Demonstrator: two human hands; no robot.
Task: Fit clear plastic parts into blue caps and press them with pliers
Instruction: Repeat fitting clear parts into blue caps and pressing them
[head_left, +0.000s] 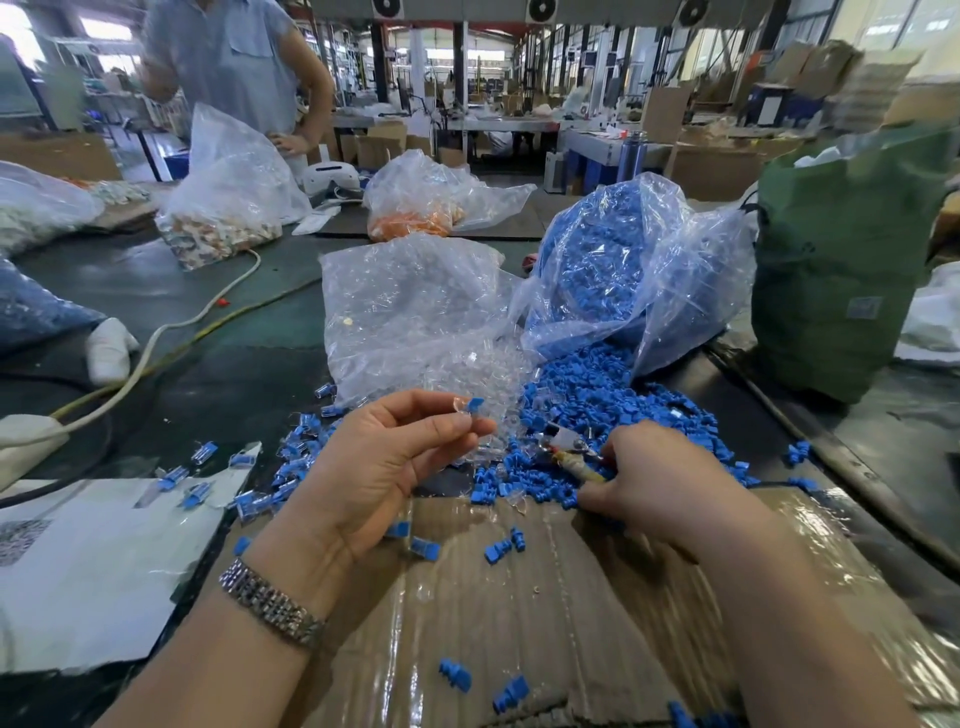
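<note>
Head view: cardboard (545, 613) edge amid blue caps (582, 395)

text: none legible | white sheet (98, 561) at left: a blurred square code patch, unreadable | green bag (841, 270) at right: a pale printed patch, too small and blurred to read

Single head-worn wide-angle view, angled forward and down, close over the flattened brown cardboard sheet (519, 613).

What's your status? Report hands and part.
Left hand pinches small blue cap with clear plastic part. Right hand grips pliers. Nothing blocking.
</note>
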